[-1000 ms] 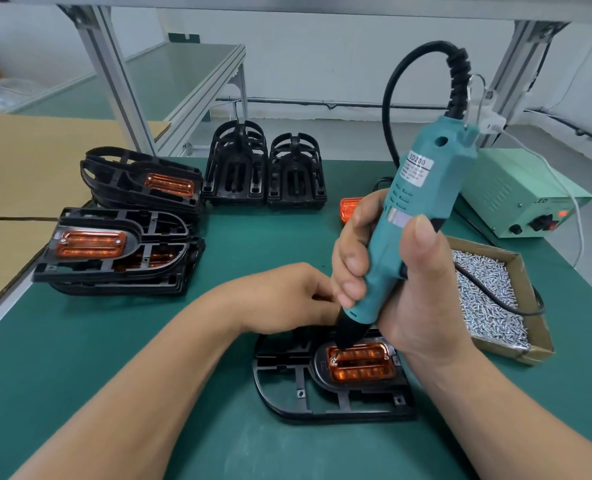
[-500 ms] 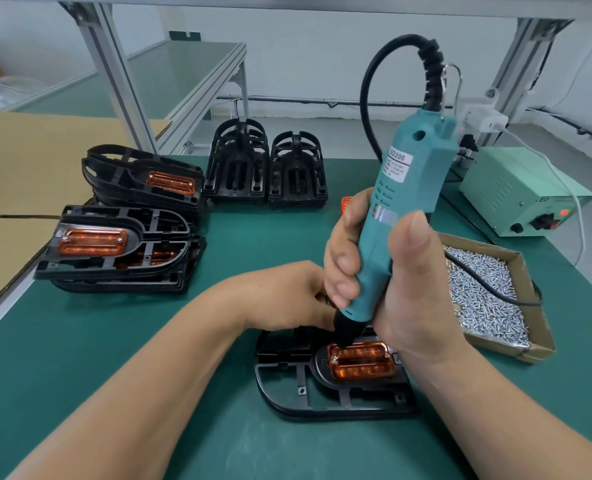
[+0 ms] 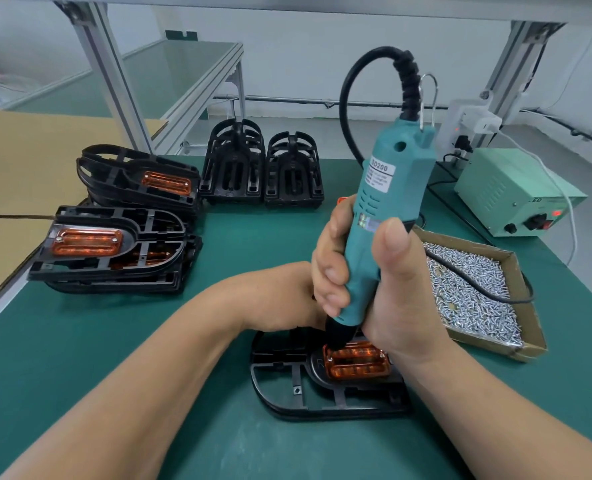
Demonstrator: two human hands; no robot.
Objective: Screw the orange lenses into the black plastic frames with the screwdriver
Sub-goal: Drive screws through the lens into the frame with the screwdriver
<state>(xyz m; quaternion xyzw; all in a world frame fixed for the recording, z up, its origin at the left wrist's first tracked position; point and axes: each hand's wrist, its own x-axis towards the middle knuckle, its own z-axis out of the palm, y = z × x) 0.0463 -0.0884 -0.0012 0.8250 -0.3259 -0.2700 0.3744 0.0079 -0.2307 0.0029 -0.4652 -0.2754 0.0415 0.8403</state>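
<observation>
Two bare hands work at one black frame (image 3: 322, 396) lying flat on the green mat (image 3: 131, 358), near centre. Its long axis runs left to right, with the rounded end pointing left. One orange lens (image 3: 356, 362) sits in the frame's right part, its long side also running left to right.

The right hand (image 3: 391, 299) is wrapped round a teal electric screwdriver (image 3: 391, 188), thumb up along the body. The tool stands almost upright, its top leaning right and its black nose down on the lens's far-left corner. The left hand (image 3: 280, 296) rests on the frame's far side. Its fingers are hidden behind the right hand, so its grip cannot be told.

Bare mat lies open to the left of the frame and on its near side. A cardboard tray of screws (image 3: 467, 243) crowds the right, with a green power unit (image 3: 516, 195) beyond it.

Four other stacks of frames stand further back: two at left, topped with lenses (image 3: 86, 241), and two bare stacks (image 3: 233, 164) at the far edge.
</observation>
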